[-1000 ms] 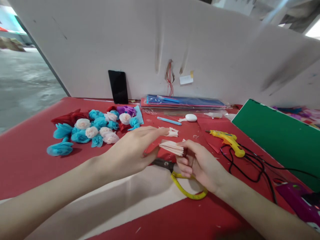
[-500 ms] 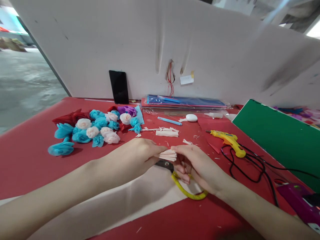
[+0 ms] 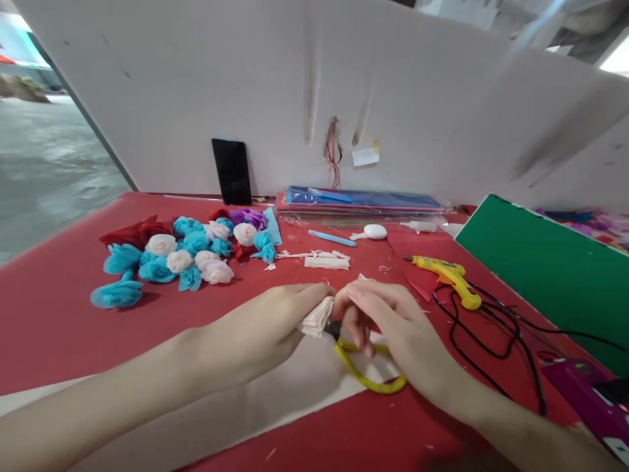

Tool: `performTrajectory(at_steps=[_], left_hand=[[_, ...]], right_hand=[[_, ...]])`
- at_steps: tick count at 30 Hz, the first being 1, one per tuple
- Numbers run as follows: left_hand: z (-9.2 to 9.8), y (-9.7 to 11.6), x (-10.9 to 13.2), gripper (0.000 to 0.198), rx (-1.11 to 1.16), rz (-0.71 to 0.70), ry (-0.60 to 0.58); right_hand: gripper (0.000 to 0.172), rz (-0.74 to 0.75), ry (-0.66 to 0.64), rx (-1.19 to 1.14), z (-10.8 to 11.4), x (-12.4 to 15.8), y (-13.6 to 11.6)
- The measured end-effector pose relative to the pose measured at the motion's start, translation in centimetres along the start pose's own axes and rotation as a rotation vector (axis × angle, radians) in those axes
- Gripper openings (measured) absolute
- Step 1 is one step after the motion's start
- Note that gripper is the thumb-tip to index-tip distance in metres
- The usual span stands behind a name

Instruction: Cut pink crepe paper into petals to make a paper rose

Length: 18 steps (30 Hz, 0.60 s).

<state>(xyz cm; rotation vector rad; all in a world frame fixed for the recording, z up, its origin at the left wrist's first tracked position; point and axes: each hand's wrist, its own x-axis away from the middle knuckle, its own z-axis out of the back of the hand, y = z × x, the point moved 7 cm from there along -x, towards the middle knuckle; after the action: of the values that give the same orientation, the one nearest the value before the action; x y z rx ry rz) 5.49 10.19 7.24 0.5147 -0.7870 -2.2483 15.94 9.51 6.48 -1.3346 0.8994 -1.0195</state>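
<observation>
My left hand pinches a folded wad of pale pink crepe paper, its layered edges facing me. My right hand has its fingers curled, the tips close against the right edge of that wad. Whether anything sits between the right fingers is hidden. Under both hands lies a pair of scissors with yellow handles, its blades partly covered by the paper and fingers. Beneath them stretches a long pale pink paper sheet on the red tabletop.
Paper flowers in blue, pink, red and purple cluster at left. Cut paper pieces and a blue pen lie ahead. A yellow glue gun with its black cable, a green board and a purple object stand right. A phone leans behind.
The crepe paper wad has tilted and turned in my left hand, shifting slightly left and down. My right fingers have moved from its end and curled closer over its edge.
</observation>
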Motion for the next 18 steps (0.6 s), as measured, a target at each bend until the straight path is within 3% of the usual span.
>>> performTrajectory(at_steps=[2,4,5,10,14,18], left_hand=[[0.6,0.6,0.1,0.021,0.115,0.003,0.01],[0.7,1.2,0.1,0.028,0.23,-0.013,-0.012],[0.7,1.5,0.2,0.03,0.29,-0.024,-0.027],[-0.5,1.2,0.4,0.023,0.579,0.041,-0.124],[-1.6,0.6,0.5,0.023,0.625,0.085,-0.239],[-1.3,0.7,0.3,0.025,0.718,0.094,-0.236]], right_hand=[[0.009,0.369,0.089,0.255,0.7,0.6,-2.9],[0.015,0.646,0.087,0.451,0.3,1.4,-4.7],[0.017,0.698,0.065,0.478,0.1,1.6,-4.9],[0.009,0.683,0.041,0.384,0.2,1.4,-4.5],[0.011,0.683,0.007,0.361,-0.3,1.7,-4.5],[0.014,0.69,0.011,0.426,-0.6,2.2,-4.8]])
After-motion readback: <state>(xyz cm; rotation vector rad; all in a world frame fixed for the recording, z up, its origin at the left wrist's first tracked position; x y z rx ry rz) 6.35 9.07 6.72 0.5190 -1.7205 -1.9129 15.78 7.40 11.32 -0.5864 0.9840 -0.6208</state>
